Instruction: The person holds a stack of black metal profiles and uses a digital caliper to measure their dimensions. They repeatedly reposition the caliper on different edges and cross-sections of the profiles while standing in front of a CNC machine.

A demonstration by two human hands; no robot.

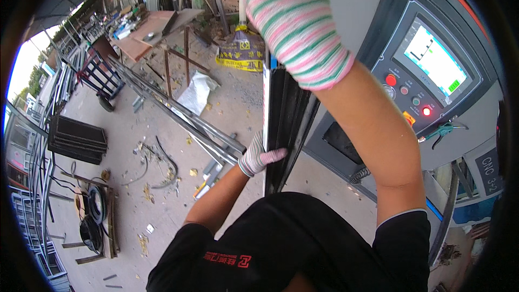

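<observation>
My left hand, in a striped knit glove, grips the side of a long black metal profile, its thumb lying across the dark face. The profile runs away from my body and has a pale strip along its left edge. My right hand wears a glove with pink, green and white stripes. It reaches up past the top of the view over the profile's far end; its fingers are out of sight, so what it touches does not show.
On the right stands a grey machine with a lit screen, buttons and a green air gun. Metal tubes lie at left, near a hand cart, black panels and coiled hose. A yellow sack lies ahead.
</observation>
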